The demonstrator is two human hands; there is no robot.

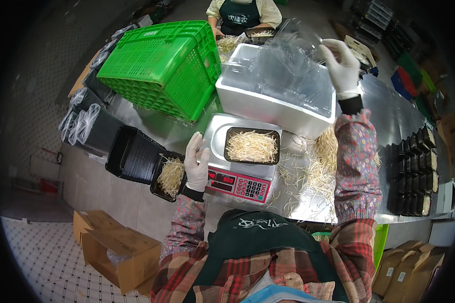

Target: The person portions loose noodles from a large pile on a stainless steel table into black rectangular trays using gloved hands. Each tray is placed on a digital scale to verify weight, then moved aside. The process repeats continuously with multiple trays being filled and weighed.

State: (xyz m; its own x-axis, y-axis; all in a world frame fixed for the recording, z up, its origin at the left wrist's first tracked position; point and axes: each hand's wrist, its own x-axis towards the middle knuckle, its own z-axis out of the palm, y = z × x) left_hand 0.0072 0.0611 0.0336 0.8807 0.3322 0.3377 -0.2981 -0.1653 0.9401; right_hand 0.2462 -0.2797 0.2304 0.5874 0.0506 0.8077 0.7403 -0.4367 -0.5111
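Observation:
My left hand [196,163], in a white glove, is held upright at the left edge of a digital scale [212,151]. Its thumb stands apart from the fingers and nothing shows in it. On the scale's steel plate sits a black plastic tray [251,146] filled with bean sprouts. A second black tray [170,178] of sprouts lies just left of that hand, partly hidden by it. My gloved right hand [340,64] is raised over the right end of a white foam box [273,110]. Finger and thumb pinch the edge of clear plastic packaging [292,60] heaped in the box.
A green plastic crate [163,68] stands tilted at the back left. Nested black trays [134,155] lie at left. Loose sprouts [318,170] cover the steel table by my right sleeve. Filled trays are stacked [417,174] at far right. Across the table is a person in an apron [240,17].

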